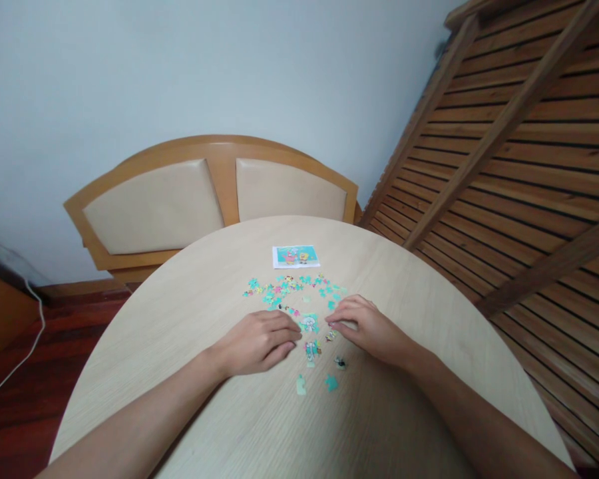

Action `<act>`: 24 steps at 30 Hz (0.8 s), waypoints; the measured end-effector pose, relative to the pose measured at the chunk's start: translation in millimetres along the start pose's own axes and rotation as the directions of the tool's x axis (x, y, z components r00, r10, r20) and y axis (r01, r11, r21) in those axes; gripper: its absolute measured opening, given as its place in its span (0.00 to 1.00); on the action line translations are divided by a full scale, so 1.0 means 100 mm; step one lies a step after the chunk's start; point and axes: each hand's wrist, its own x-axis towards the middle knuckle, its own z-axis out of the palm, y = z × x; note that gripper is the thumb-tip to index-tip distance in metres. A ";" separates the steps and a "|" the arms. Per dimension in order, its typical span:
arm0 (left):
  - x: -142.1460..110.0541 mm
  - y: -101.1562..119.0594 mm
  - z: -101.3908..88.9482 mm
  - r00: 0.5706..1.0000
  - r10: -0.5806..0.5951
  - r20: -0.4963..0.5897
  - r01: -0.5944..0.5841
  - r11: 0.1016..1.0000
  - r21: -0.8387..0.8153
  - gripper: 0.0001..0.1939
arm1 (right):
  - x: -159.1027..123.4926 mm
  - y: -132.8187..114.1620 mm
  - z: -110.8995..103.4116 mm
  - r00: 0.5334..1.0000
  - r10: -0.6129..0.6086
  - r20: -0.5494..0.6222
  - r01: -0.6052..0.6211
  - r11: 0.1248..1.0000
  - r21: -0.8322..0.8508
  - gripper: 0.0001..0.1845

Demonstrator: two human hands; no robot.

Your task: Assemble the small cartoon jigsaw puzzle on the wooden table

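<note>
- Clock directions are taken from the assembled jigsaw section (309,324) on the round table (259,436), with 12 pointing away from the person.
- White cable (42,319): at 9 o'clock, well beyond the table.
- Wooden backrest with cream padded panels (227,179): from 10 to 12, behind the table's far edge.
- Left hand (262,339): at 9, palm down, fingers bent, fingertips just beside the assembled section; whether they pinch anything cannot be told.
- Scattered jigsaw pieces (279,289): an arc from 10 to 1, teal, pink and yellow.
- Printed cartoon sheet (296,257): at 12, beyond the scattered pieces.
- Pale green piece (301,384): at 6, nearer the person.
- Smaller puzzle cluster (311,351): at 6, close below the assembled section.
- Teal piece (331,382): at 5.
- Dark-patterned piece (340,362): between 4 and 5.
- Right hand (372,326): at 3, thumb and fingers drawn together near a small piece; a grip cannot be confirmed.
- Slatted wooden panel (509,153): at 2, beyond the table.
</note>
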 end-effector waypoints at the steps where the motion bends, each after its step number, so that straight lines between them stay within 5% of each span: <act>1: 0.00 0.00 -0.01 1.000 -0.019 -0.013 0.019 1.000 0.010 0.14 | -0.01 0.01 0.01 1.000 0.024 -0.014 -0.024 1.000 0.014 0.07; 7: -0.04 -0.01 -0.04 0.998 -0.057 -0.020 0.058 0.997 0.041 0.13 | 0.00 0.02 0.05 0.991 0.131 -0.029 -0.132 0.991 -0.034 0.08; 24: -0.02 -0.02 0.02 0.999 -0.031 0.021 0.030 0.999 0.033 0.14 | 0.00 -0.04 0.03 0.986 0.169 -0.002 -0.169 0.985 -0.016 0.06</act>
